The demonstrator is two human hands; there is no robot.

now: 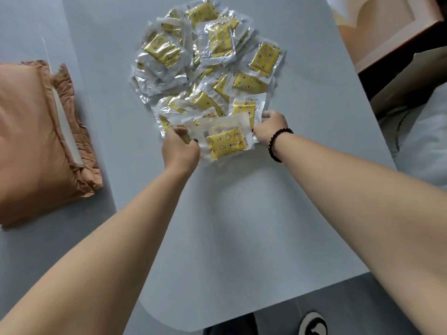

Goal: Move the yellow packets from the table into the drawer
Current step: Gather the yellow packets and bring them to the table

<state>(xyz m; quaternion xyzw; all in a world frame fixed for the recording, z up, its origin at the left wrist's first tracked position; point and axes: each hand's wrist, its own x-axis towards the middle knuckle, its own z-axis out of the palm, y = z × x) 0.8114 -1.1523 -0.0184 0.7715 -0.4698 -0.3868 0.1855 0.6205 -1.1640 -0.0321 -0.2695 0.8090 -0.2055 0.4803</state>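
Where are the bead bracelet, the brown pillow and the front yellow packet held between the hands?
bead bracelet [278,145]: head view, on the dark beads at the right wrist.
brown pillow [26,141]: head view, on its flat middle.
front yellow packet [226,143]: head view, on its yellow printed panel.

No text, brand or number can be read. The yellow foil packets in clear plastic wrappers [205,68] carry small printed flower-like marks and tiny lettering along their edges, too blurred and small to make out.

Bare near table [242,226] (pillow [31,141] leftward)
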